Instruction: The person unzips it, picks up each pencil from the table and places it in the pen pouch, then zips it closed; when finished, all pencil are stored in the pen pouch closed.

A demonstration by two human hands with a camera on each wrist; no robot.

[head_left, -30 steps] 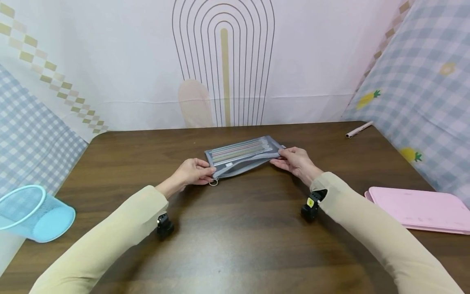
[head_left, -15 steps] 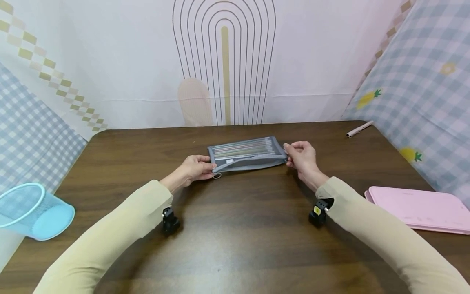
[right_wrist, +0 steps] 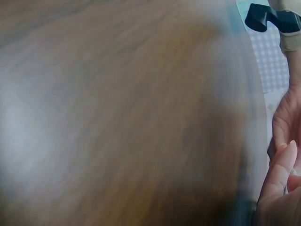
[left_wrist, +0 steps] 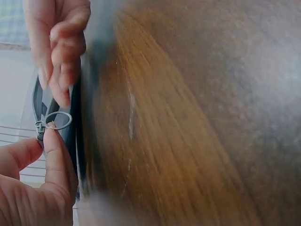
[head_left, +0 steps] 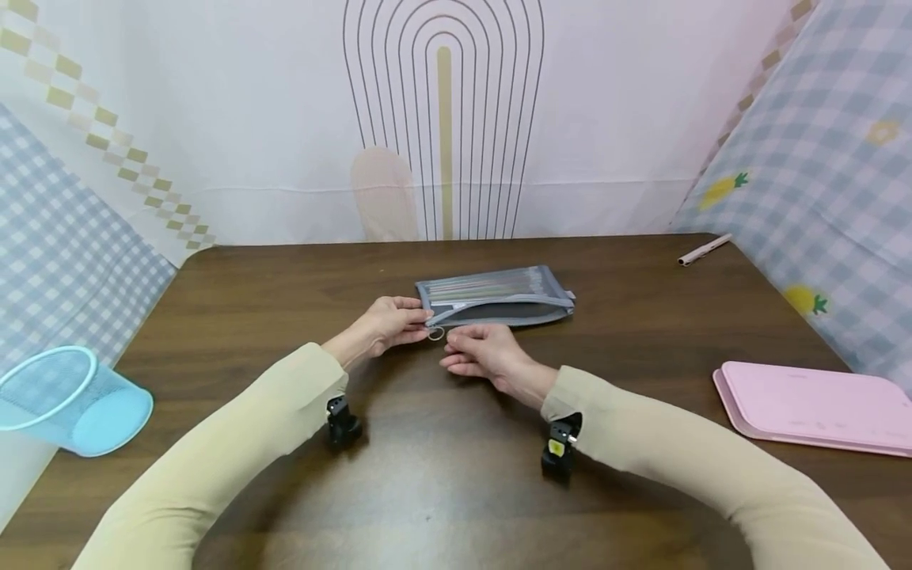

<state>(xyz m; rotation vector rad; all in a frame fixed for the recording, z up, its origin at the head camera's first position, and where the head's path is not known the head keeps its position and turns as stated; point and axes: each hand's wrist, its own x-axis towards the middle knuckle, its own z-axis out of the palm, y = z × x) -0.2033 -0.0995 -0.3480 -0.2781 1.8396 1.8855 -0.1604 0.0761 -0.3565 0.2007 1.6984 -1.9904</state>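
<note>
A grey see-through zipper pouch (head_left: 492, 289) lies on the table, its mouth gaping along the near side. Several slim, straight sticks show through its top. My left hand (head_left: 388, 326) pinches the pouch's left end between thumb and fingers, beside the zipper slider. From that slider hangs a metal ring (left_wrist: 59, 120), near the left fingertips. My right hand (head_left: 492, 356) is just right of the ring, fingers loosely bent with nothing seen between them. In the left wrist view the right fingertips (left_wrist: 62, 96) come very close to the ring; contact is unclear.
A light-blue mesh pen holder (head_left: 107, 412) lies on its side at the left edge. Toward the right is a pink flat case or folder (head_left: 812, 404). A white pen (head_left: 705, 249) lies at the far right corner. Behind the table hangs a patterned cloth (head_left: 285, 119).
My right hand has let go of the pouch's right end and moved left to the zipper ring. The left hand keeps its grip while the pouch has shifted slightly right.
</note>
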